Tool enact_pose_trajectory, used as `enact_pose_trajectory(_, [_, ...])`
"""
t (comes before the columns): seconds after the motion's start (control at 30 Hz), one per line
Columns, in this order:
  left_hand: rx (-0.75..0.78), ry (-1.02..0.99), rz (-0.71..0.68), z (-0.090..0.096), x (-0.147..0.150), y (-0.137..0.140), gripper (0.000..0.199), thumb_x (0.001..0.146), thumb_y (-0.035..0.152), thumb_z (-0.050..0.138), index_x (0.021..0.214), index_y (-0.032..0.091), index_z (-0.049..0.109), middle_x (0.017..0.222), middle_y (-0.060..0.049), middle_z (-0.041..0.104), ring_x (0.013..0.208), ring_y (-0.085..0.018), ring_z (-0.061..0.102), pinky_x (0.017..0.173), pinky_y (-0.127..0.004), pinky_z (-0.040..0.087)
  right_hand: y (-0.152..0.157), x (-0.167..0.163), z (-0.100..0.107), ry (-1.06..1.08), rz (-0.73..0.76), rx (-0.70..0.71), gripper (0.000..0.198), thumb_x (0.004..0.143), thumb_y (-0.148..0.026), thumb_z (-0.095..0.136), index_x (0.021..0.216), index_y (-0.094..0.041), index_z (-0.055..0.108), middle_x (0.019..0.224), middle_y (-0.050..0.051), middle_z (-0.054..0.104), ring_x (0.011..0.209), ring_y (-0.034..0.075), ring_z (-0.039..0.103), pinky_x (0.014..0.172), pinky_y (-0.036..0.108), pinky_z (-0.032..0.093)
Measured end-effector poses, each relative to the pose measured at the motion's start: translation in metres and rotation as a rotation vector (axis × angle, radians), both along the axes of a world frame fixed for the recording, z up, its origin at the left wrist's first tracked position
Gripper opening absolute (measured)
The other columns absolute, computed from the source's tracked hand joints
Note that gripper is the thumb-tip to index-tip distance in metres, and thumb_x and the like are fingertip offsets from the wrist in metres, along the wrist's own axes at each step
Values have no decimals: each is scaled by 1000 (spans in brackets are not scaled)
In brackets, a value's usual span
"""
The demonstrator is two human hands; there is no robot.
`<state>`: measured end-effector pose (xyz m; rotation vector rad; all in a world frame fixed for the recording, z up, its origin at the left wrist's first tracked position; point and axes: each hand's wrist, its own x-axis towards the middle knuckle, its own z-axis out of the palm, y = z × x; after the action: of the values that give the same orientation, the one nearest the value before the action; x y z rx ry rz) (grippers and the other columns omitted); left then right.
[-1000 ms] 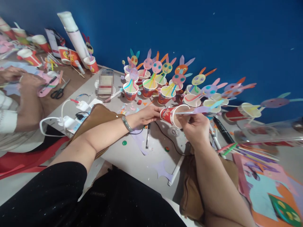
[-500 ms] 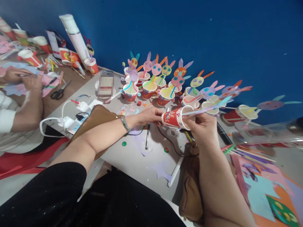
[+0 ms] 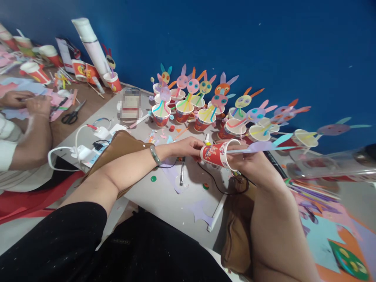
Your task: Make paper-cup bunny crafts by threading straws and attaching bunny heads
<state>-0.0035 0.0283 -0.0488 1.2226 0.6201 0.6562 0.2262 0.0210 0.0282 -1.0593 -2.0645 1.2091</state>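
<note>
A red paper cup [image 3: 215,154] lies sideways in the air above the table, its white-rimmed mouth turned right. My left hand [image 3: 189,148] is closed on the cup's base with the fingertips. At the mouth my right hand [image 3: 249,162] grips the rim, thumb side inside and other fingers partly hidden behind. A pale straw sticks out of the mouth, ending in a lilac paper rabbit head [image 3: 261,146] with light blue ears, which passes over my right hand. Below the cup a marker pen [image 3: 182,171] lies on the table.
Several paper cups with straw rabbits [image 3: 185,111] stand along the blue wall. Scissors [image 3: 73,112], chargers [image 3: 85,150] and another person's hands [image 3: 37,103] are at left. Paper scraps [image 3: 202,211] lie in front; coloured paper [image 3: 319,243] and a clear bottle [image 3: 331,168] are at right.
My right hand has turned at the cup's mouth, its wrist swinging right. The rabbit head has come down and now shows more of its flat side. My left hand stays at the base.
</note>
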Motion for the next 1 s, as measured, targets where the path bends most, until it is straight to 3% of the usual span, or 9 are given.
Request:
enact_pose_trajectory(0.1, [6,5,-10,0,1,-2,37,72,42,91,82,11,73,73,-2,72,62,-7,64,64,-22,51,2,3,-3,-28,-22,-29,23,77,-39,78,88,-19,80,117,14,77,107,31,71,90,40,56])
enact_pose_trajectory(0.2, [-1,5,-4,1,2,-2,38,72,42,92,82,11,73,72,-1,72,62,-7,64,64,-22,51,1,0,-2,18,-35,-41,23,75,-43,79,80,-20,80,113,14,78,106,32,72,92,42,56])
enact_pose_trajectory(0.53, [-17,4,0,6,0,-2,32,72,35,90,86,10,74,74,-2,73,63,-8,66,64,-22,53,-5,-11,-2,268,-168,-243,18,60,-34,90,69,-24,79,100,5,80,84,22,72,76,33,57])
enact_pose_trajectory(0.63, [-25,-7,17,6,1,-3,29,73,31,88,86,11,73,75,-1,73,63,-8,66,65,-22,53,-4,-13,-4,296,-234,-312,21,53,-32,92,65,-23,77,91,5,80,71,21,69,65,33,55])
enact_pose_trajectory(0.73, [-46,-12,33,5,2,-3,27,73,29,88,86,11,73,76,-1,74,62,-8,66,65,-23,54,-2,-16,-3,298,-285,-360,22,50,-29,92,64,-22,76,88,6,80,77,25,72,66,34,55])
enact_pose_trajectory(0.83, [-81,-9,45,4,3,-3,27,72,28,88,88,11,73,76,-1,74,63,-8,67,65,-23,55,-1,-18,-4,311,-329,-363,21,50,-31,90,62,-22,75,101,9,81,89,29,74,70,36,57])
enact_pose_trajectory(1.0, [-93,-8,51,2,4,-4,26,73,26,88,87,11,73,75,-1,74,62,-8,67,65,-23,55,1,-16,-7,314,-331,-441,22,50,-30,89,64,-21,76,105,11,81,83,29,75,65,36,56])
